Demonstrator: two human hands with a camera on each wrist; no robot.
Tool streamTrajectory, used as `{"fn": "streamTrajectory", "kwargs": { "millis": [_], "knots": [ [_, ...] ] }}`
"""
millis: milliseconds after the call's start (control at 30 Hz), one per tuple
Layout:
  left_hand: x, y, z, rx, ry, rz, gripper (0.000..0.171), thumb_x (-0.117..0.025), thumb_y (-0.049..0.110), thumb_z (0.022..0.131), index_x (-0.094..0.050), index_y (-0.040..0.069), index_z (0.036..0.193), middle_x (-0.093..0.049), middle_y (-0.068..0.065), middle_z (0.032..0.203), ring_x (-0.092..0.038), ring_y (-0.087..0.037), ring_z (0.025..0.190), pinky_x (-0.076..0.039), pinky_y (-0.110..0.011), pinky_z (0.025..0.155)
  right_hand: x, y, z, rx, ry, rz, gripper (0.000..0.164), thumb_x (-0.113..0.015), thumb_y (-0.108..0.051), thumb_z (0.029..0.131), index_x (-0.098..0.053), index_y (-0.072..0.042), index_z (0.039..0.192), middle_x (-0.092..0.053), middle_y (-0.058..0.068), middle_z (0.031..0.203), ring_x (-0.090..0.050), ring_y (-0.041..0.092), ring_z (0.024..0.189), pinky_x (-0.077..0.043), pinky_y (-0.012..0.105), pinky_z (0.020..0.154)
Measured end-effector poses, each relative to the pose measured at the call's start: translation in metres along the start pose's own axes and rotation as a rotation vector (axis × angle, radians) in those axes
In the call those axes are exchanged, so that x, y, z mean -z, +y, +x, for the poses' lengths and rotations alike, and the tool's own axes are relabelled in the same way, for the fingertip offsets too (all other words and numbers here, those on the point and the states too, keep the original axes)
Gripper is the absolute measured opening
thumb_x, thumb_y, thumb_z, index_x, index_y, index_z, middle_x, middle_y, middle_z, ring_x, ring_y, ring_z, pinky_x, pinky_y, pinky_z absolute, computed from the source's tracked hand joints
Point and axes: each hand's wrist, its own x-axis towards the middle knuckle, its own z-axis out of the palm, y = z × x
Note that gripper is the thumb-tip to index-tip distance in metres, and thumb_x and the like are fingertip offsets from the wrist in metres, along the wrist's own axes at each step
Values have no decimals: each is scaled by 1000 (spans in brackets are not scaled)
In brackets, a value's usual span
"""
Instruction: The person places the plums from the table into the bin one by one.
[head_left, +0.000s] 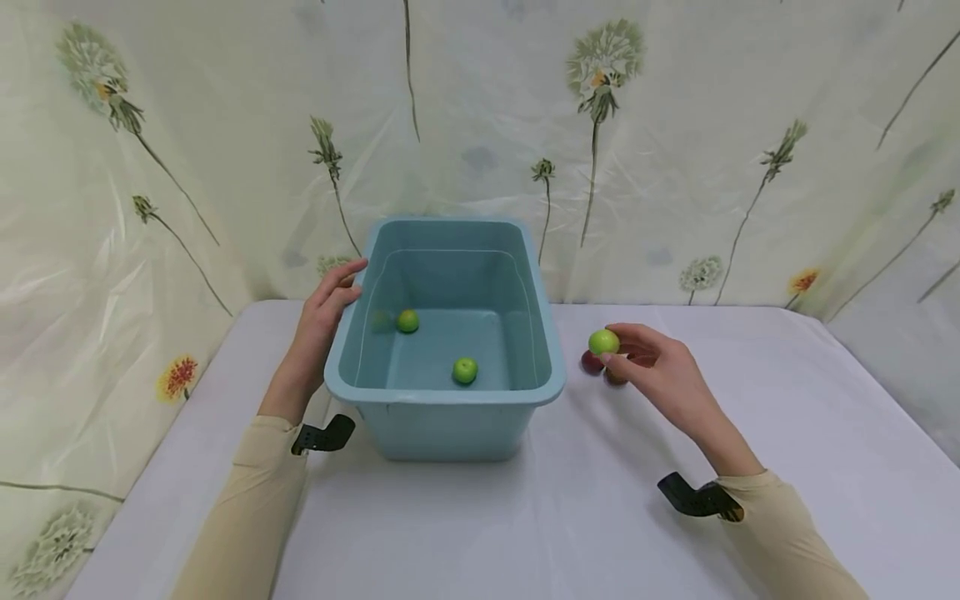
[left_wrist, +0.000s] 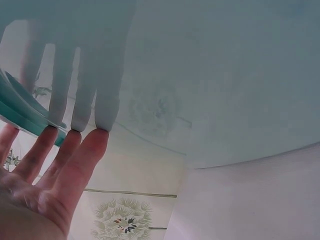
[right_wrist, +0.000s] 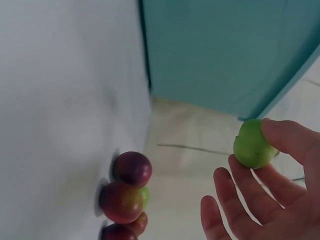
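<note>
Counting two green fruits (head_left: 465, 371) in one tub (head_left: 450, 429), at least four reddish fruits (right_wrist: 121, 202) outside; touching tub with straight-fingered left hand (head_left: 321, 315); pinching one round, bright-green fruit (head_left: 603, 342) in right hand (head_left: 664, 375).

Two fruits (head_left: 465, 371) in tub (head_left: 450, 425); fruit cluster (right_wrist: 120, 202) on table (head_left: 450, 533) to right.

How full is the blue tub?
Nearly empty, as far as visible: the blue tub shows two green fruits inside, with bare bottom around them.
</note>
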Motion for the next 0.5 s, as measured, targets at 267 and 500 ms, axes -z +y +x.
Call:
{"fn": "streamTrajectory", "kwargs": {
  "millis": [267,500],
  "knots": [
    [-1,1,-1,-1,-1,8,48,-46,33,102,-42,24,149,-35,-5,152,-43,-29,130,-39,-42,98,-3,-17,18,5,14,74,45,-66,-35,95,-59,-14,134,-66,8,120,-60,23,106,-46,37,88],
    [-1,1,-2,4,4,8,47,-46,33,102,-43,24,148,-38,-3,149,-44,-28,129,-38,-44,100,-8,-28,33,58,60,129,42,-67,-34,95,-61,-15,132,-66,4,119,-59,18,108,-47,29,88]
  ]
}}
